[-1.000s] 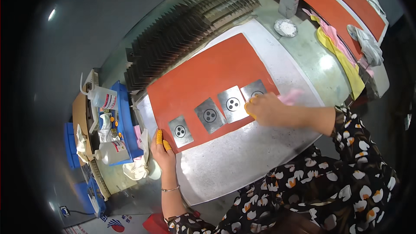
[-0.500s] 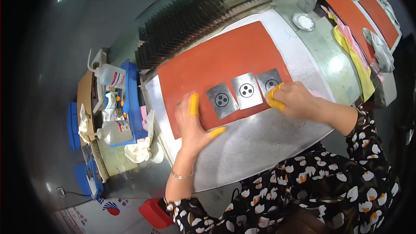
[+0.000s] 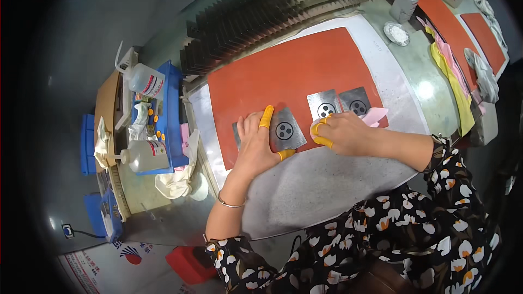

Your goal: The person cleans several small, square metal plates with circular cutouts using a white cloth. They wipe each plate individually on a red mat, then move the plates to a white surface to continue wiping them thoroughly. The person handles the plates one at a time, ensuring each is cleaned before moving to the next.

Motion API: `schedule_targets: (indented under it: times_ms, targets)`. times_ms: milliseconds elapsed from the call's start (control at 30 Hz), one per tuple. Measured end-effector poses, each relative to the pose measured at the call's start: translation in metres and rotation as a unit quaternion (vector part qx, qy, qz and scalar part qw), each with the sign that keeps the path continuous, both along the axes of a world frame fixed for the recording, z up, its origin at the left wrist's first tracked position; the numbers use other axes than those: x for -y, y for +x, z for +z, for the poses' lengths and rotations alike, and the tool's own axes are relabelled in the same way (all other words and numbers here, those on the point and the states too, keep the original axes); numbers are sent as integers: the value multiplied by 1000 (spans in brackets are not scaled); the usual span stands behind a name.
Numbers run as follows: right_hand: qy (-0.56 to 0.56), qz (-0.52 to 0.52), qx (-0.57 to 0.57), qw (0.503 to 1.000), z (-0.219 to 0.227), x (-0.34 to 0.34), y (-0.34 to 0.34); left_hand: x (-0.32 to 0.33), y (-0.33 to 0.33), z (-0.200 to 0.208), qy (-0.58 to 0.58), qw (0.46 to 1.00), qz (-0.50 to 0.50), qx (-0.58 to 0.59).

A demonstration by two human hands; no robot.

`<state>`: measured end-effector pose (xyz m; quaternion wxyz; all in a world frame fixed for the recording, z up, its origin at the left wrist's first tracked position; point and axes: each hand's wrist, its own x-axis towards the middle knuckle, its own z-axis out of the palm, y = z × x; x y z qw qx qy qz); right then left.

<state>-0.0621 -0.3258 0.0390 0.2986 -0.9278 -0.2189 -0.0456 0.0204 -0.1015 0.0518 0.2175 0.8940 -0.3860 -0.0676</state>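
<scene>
Several grey metal plates, each marked with a black ring around three dots, lie in a row on an orange mat (image 3: 256, 87). My left hand (image 3: 256, 147) is spread flat, its yellow-capped index finger and thumb along the left and lower edges of one plate (image 3: 291, 125). Another plate (image 3: 236, 133) shows partly from under that hand. My right hand (image 3: 346, 133) is closed, with yellow finger covers, around a pink cloth (image 3: 376, 116) whose end sticks out behind it. It rests over the lower part of a third plate (image 3: 322, 99). To its right lies one more plate (image 3: 355, 98).
A rack of upright dark plates (image 3: 261, 16) stands beyond the mat. At left, a blue tray (image 3: 173, 114) holds squeeze bottles (image 3: 146, 81). At far right stand a metal-topped bottle (image 3: 405, 4), a dish of white stuff (image 3: 396, 34) and yellow cloth (image 3: 452, 81).
My right hand has moved left from the rightmost plate to beside the middle ones. My left hand has come down onto the left plate. The whole view has shifted slightly.
</scene>
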Motion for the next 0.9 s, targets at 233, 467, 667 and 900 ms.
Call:
schedule_targets:
  times_ms: [233, 467, 667, 900]
  targets:
    - [-12, -26, 10, 1000, -5, -21, -2, -11, -9, -12, -19, 999, 20, 33]
    - [-83, -78, 25, 993, -14, -35, 23, -7, -6, -21, -41, 997, 9, 57]
    - [-99, -62, 38, 992, -16, -38, 20, -13, -6, -21, -41, 997, 16, 56]
    - [-57, -77, 63, 993, -17, -32, 22, -12, -9, -15, -43, 998, 22, 47]
